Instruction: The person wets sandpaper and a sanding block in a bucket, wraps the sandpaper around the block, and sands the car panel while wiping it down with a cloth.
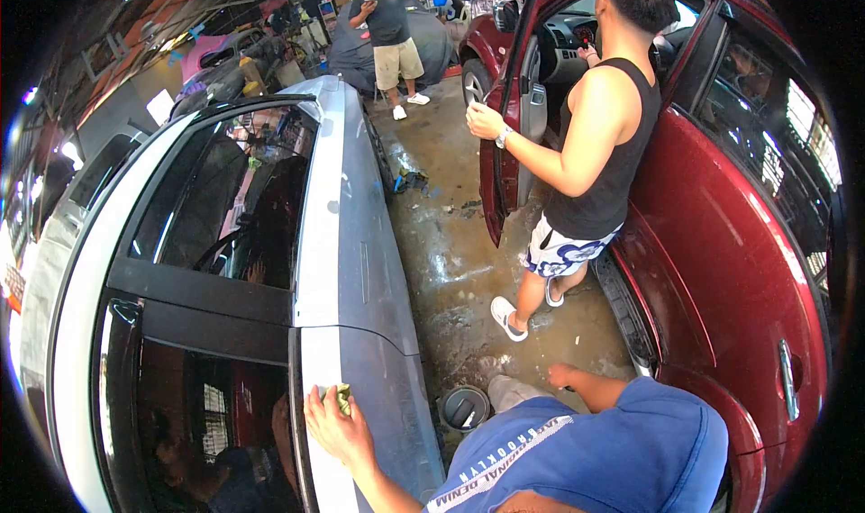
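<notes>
My left hand (341,432) presses a small folded yellow-green piece (343,399) onto the door of a silver-grey car (371,378), just below the window line. A white band runs along the panel under my fingers. Whether the piece is sandpaper or cloth, I cannot tell. Lower right of centre, my right hand (564,376) hangs beside my body over the wet floor, its fingers curled in. Anything inside that hand is hidden. Between my legs and the silver-grey car stands a dark bucket (465,408) with something in it.
On the right is a dark red car (712,270) with its front door (505,153) open. A person in a black tank top (605,153) stands in that doorway. Another person (391,36) stands farther back, near a covered car. Blue scraps (411,181) lie on the wet floor.
</notes>
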The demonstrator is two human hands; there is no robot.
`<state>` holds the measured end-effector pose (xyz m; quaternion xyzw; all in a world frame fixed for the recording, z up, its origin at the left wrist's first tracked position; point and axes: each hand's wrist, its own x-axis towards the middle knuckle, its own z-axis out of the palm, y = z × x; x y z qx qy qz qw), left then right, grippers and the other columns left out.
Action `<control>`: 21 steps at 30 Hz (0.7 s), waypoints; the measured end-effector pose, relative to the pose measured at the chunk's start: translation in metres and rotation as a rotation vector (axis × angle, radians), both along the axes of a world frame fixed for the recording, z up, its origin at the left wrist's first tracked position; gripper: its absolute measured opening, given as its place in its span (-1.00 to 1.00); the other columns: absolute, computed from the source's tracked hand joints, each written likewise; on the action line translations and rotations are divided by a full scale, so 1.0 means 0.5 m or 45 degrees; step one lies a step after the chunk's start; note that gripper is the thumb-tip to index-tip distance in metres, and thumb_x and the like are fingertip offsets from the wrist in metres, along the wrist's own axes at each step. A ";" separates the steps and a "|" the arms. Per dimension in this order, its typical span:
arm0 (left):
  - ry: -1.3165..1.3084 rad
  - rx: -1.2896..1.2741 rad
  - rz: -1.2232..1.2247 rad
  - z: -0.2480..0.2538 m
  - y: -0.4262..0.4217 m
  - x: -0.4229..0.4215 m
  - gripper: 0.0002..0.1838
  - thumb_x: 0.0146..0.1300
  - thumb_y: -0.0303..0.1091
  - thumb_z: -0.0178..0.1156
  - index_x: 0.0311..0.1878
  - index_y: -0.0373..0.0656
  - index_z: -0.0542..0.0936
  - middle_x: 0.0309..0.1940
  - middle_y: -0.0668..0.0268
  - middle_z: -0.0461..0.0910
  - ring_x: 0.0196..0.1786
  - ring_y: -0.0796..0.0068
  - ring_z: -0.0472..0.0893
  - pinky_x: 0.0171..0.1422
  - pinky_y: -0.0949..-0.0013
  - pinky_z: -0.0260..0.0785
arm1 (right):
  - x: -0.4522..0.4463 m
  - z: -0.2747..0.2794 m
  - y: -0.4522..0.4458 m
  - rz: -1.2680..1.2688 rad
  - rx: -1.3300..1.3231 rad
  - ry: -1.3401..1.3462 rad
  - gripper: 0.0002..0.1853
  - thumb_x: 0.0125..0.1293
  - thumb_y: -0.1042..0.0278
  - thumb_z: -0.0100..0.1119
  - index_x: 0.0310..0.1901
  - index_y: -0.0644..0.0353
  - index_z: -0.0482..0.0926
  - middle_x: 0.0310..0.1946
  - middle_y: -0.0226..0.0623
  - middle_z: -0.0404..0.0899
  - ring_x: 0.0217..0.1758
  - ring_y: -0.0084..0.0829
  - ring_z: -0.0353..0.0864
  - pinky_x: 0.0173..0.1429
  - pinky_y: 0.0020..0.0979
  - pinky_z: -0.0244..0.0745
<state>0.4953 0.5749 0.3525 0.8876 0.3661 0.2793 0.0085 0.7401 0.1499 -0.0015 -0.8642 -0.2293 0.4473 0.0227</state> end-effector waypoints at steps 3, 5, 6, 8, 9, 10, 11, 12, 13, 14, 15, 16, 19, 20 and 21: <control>0.003 -0.015 0.013 0.004 -0.005 0.002 -0.58 0.16 -0.40 0.42 0.12 -0.12 0.66 0.34 0.18 0.51 0.46 0.08 0.40 0.55 0.06 0.23 | 0.003 -0.020 -0.008 -0.114 0.023 0.076 -0.67 0.35 0.18 0.14 -0.06 0.27 0.67 -0.30 -0.08 0.79 -0.21 -0.14 0.81 -0.03 -0.08 0.65; 0.005 -0.022 0.020 0.005 -0.007 0.003 -0.58 0.16 -0.40 0.42 0.12 -0.12 0.66 0.34 0.18 0.51 0.46 0.09 0.41 0.55 0.06 0.23 | 0.002 -0.022 -0.011 -0.183 0.031 0.117 -0.68 0.36 0.21 0.13 -0.01 0.26 0.62 -0.34 -0.17 0.79 -0.31 -0.24 0.81 -0.11 -0.15 0.65; 0.006 -0.021 0.019 0.005 -0.007 0.002 -0.58 0.16 -0.40 0.42 0.12 -0.12 0.66 0.34 0.18 0.51 0.46 0.10 0.41 0.55 0.06 0.24 | 0.003 -0.029 -0.014 -0.197 0.033 0.135 -0.69 0.37 0.23 0.12 0.02 0.25 0.60 -0.34 -0.20 0.79 -0.35 -0.27 0.81 -0.14 -0.18 0.65; 0.003 -0.022 0.017 0.003 -0.007 0.002 -0.59 0.16 -0.40 0.42 0.11 -0.12 0.67 0.34 0.18 0.51 0.46 0.10 0.41 0.54 0.06 0.24 | 0.007 -0.042 -0.017 -0.130 0.015 0.148 -0.69 0.38 0.26 0.11 0.03 0.26 0.57 -0.36 -0.22 0.79 -0.38 -0.31 0.81 -0.17 -0.20 0.65; 0.001 -0.026 0.017 0.003 -0.006 0.002 -0.60 0.16 -0.40 0.42 0.10 -0.12 0.67 0.34 0.19 0.51 0.46 0.10 0.41 0.54 0.06 0.24 | 0.014 -0.084 -0.026 -0.049 -0.005 0.143 -0.70 0.38 0.26 0.11 0.02 0.26 0.58 -0.36 -0.22 0.79 -0.38 -0.30 0.80 -0.18 -0.20 0.66; -0.002 -0.028 0.016 0.002 -0.004 0.002 -0.60 0.16 -0.39 0.42 0.10 -0.12 0.67 0.34 0.19 0.51 0.46 0.09 0.41 0.54 0.06 0.24 | 0.017 -0.092 -0.024 0.033 -0.025 0.138 -0.71 0.38 0.27 0.10 0.01 0.26 0.58 -0.36 -0.22 0.79 -0.39 -0.30 0.80 -0.18 -0.20 0.66; -0.004 -0.020 0.017 0.000 -0.003 0.002 -0.61 0.16 -0.39 0.42 0.09 -0.12 0.67 0.34 0.19 0.51 0.45 0.09 0.41 0.54 0.06 0.24 | 0.017 -0.098 -0.027 -0.047 0.021 0.115 -0.79 0.32 0.29 0.10 -0.17 0.23 0.63 -0.41 -0.20 0.77 -0.37 -0.25 0.79 -0.16 -0.16 0.65; -0.005 -0.011 0.016 -0.002 -0.003 0.002 -0.61 0.16 -0.39 0.42 0.09 -0.12 0.68 0.33 0.19 0.52 0.45 0.09 0.41 0.54 0.06 0.24 | 0.008 -0.078 -0.026 -0.127 0.067 0.093 -0.80 0.26 0.31 0.10 -0.35 0.19 0.69 -0.46 -0.18 0.76 -0.36 -0.20 0.79 -0.15 -0.12 0.64; -0.006 -0.002 0.016 -0.002 -0.003 0.002 -0.61 0.16 -0.39 0.42 0.09 -0.12 0.68 0.33 0.19 0.52 0.45 0.09 0.41 0.54 0.05 0.24 | 0.004 -0.063 -0.024 -0.207 0.113 0.070 -0.74 0.19 0.33 0.10 -0.53 0.16 0.75 -0.50 -0.17 0.75 -0.34 -0.16 0.78 -0.13 -0.08 0.64; -0.009 -0.007 0.013 -0.001 -0.003 0.002 -0.61 0.16 -0.39 0.42 0.09 -0.12 0.68 0.33 0.19 0.52 0.45 0.09 0.41 0.54 0.05 0.25 | 0.001 -0.048 -0.020 -0.230 0.111 0.078 -0.75 0.18 0.33 0.12 -0.53 0.15 0.75 -0.51 -0.17 0.75 -0.34 -0.15 0.78 -0.12 -0.07 0.63; -0.013 -0.012 0.009 0.000 -0.003 0.001 -0.61 0.15 -0.39 0.42 0.09 -0.12 0.68 0.32 0.19 0.52 0.44 0.09 0.42 0.53 0.05 0.25 | 0.001 -0.037 -0.016 -0.253 0.109 0.085 -0.76 0.17 0.33 0.13 -0.53 0.14 0.75 -0.51 -0.17 0.74 -0.33 -0.15 0.78 -0.11 -0.05 0.63; -0.019 -0.015 0.005 0.001 -0.002 0.003 -0.61 0.15 -0.39 0.42 0.09 -0.12 0.68 0.32 0.19 0.53 0.44 0.09 0.42 0.53 0.04 0.25 | 0.008 -0.059 -0.019 -0.276 0.109 0.090 -0.78 0.16 0.33 0.15 -0.53 0.14 0.75 -0.51 -0.18 0.74 -0.33 -0.14 0.78 -0.10 -0.04 0.63; -0.005 -0.010 0.022 -0.003 0.001 0.005 -0.60 0.14 -0.39 0.43 0.09 -0.13 0.67 0.31 0.18 0.53 0.43 0.08 0.42 0.53 0.04 0.25 | 0.043 -0.208 -0.039 0.353 0.021 0.030 -0.76 0.34 0.30 0.11 -0.07 0.22 0.62 -0.37 -0.23 0.78 -0.42 -0.28 0.78 -0.17 -0.18 0.66; -0.013 -0.008 0.019 -0.003 0.000 0.005 -0.60 0.14 -0.39 0.43 0.08 -0.13 0.67 0.31 0.18 0.53 0.44 0.08 0.42 0.53 0.04 0.25 | 0.042 -0.168 -0.028 0.244 0.000 0.039 -0.77 0.33 0.30 0.11 -0.08 0.22 0.63 -0.36 -0.22 0.78 -0.41 -0.28 0.78 -0.16 -0.18 0.66; -0.017 -0.005 0.016 -0.003 0.000 0.003 -0.60 0.14 -0.39 0.43 0.08 -0.13 0.67 0.31 0.18 0.53 0.44 0.08 0.42 0.53 0.04 0.25 | 0.021 -0.094 -0.013 0.136 -0.019 0.051 -0.77 0.33 0.31 0.10 -0.10 0.22 0.64 -0.34 -0.22 0.79 -0.40 -0.28 0.79 -0.15 -0.18 0.67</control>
